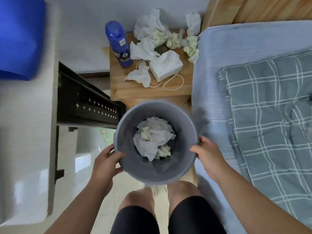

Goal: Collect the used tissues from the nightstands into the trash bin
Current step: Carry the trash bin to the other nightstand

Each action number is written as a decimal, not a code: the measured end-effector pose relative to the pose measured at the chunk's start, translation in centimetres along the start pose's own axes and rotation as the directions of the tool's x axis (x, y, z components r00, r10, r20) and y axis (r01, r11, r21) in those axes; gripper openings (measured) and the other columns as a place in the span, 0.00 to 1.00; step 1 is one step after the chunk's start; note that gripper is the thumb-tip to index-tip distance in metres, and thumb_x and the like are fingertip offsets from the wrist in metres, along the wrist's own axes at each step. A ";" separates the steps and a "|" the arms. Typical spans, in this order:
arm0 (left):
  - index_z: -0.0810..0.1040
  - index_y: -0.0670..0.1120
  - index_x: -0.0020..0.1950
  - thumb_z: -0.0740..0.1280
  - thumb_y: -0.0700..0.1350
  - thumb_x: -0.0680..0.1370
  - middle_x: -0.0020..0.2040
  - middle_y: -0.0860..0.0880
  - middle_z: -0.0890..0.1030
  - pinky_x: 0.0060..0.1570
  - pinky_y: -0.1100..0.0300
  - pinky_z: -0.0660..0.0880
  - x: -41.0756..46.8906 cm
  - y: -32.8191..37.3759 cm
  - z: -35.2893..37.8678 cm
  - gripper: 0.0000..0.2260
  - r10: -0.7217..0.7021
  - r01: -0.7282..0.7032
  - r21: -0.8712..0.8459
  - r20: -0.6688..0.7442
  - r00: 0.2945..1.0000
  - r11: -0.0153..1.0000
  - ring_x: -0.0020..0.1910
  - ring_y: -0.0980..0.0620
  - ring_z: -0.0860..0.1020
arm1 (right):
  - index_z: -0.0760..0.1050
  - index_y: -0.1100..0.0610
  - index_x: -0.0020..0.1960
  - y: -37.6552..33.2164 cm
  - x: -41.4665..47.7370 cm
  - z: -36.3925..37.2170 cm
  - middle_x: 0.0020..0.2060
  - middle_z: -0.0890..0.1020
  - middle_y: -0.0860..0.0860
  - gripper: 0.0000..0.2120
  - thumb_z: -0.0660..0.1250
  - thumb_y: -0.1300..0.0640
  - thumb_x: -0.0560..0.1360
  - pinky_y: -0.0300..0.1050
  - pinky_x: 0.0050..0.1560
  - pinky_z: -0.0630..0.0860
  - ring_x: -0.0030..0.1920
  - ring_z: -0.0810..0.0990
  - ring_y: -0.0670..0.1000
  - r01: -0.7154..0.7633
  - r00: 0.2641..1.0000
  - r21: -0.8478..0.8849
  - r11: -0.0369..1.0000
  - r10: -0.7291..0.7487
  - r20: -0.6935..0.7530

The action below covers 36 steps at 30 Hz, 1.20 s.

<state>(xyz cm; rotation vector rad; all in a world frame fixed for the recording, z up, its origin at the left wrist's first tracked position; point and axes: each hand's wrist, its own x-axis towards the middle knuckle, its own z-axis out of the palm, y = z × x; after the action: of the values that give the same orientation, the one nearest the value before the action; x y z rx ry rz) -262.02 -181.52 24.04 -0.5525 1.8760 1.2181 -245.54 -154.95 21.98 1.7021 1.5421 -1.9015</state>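
1. Bed (253,102): soft plaid quilt.
2. Wooden nightstand (133,92): crumpled white tissues (148,31) strewn across it.
3. Round grey plastic trash bin (130,164): wadded tissues inside, held before the nightstand.
4. Left hand (105,163) and right hand (208,154): fingers clasp opposite rims.

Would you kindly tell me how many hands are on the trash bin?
2. The left hand grips the trash bin at its left rim, the right hand at its right rim.

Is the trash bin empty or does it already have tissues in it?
Partly filled: crumpled tissues cover the bottom of the trash bin, well below its rim.
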 end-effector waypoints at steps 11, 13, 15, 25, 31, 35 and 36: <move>0.84 0.48 0.57 0.66 0.33 0.78 0.50 0.46 0.85 0.42 0.51 0.83 17.5 -8.0 3.8 0.14 -0.104 0.104 0.002 0.057 0.993 0.995 0.47 0.46 0.82 | 0.81 0.53 0.46 7.2 16.5 6.0 0.40 0.85 0.55 0.19 0.60 0.75 0.71 0.41 0.31 0.76 0.36 0.83 0.53 -0.140 0.980 0.134 0.981 0.157 -0.119; 0.83 0.48 0.63 0.66 0.33 0.79 0.54 0.48 0.87 0.44 0.51 0.82 20.0 -8.6 3.6 0.17 -0.105 0.102 0.029 0.099 0.990 0.994 0.50 0.46 0.84 | 0.80 0.53 0.46 7.9 18.2 6.6 0.43 0.85 0.56 0.18 0.61 0.74 0.71 0.44 0.37 0.78 0.40 0.83 0.55 -0.153 0.978 0.112 0.982 0.167 -0.127; 0.82 0.49 0.66 0.68 0.33 0.80 0.56 0.48 0.87 0.47 0.50 0.82 22.3 -9.2 3.6 0.17 -0.097 0.092 0.041 0.123 0.988 0.995 0.53 0.46 0.86 | 0.80 0.54 0.48 8.4 19.6 7.1 0.46 0.85 0.57 0.18 0.61 0.74 0.71 0.51 0.47 0.80 0.46 0.83 0.58 -0.161 0.978 0.085 0.983 0.171 -0.119; 0.78 0.49 0.72 0.68 0.35 0.84 0.65 0.49 0.86 0.57 0.47 0.81 27.6 -12.0 5.7 0.18 -0.086 0.095 -0.036 0.191 0.978 0.995 0.64 0.43 0.84 | 0.80 0.59 0.59 8.3 23.4 7.3 0.55 0.85 0.58 0.12 0.63 0.66 0.78 0.54 0.58 0.81 0.53 0.84 0.57 -0.216 0.971 0.071 0.974 0.222 -0.088; 0.72 0.62 0.77 0.72 0.47 0.83 0.67 0.58 0.84 0.62 0.47 0.79 26.5 -10.9 5.4 0.24 -0.107 0.087 0.079 0.306 0.946 0.993 0.70 0.51 0.80 | 0.79 0.56 0.55 8.1 22.3 7.4 0.48 0.85 0.52 0.10 0.62 0.65 0.78 0.44 0.49 0.77 0.46 0.82 0.50 -0.187 0.980 0.153 0.970 0.196 -0.044; 0.53 0.59 0.87 0.70 0.52 0.84 0.85 0.53 0.63 0.77 0.40 0.68 23.0 -9.0 5.7 0.37 -0.117 0.098 0.112 0.179 0.977 0.989 0.80 0.48 0.68 | 0.79 0.52 0.54 7.2 19.0 7.1 0.51 0.83 0.48 0.08 0.65 0.63 0.80 0.47 0.61 0.76 0.53 0.80 0.47 -0.191 0.979 0.180 0.965 0.200 -0.037; 0.55 0.59 0.87 0.69 0.53 0.84 0.85 0.54 0.64 0.77 0.41 0.67 21.7 -8.2 5.9 0.35 -0.074 0.052 0.134 0.164 0.984 0.990 0.80 0.48 0.68 | 0.79 0.52 0.57 6.9 17.9 6.8 0.54 0.83 0.49 0.09 0.66 0.62 0.80 0.48 0.63 0.75 0.56 0.80 0.47 -0.187 0.979 0.191 0.964 0.199 -0.044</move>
<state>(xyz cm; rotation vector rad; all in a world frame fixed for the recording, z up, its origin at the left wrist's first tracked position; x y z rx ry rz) -266.21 -178.35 0.65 -0.4215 1.7667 1.0593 -251.25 -154.52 2.48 1.9278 1.1974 -1.9598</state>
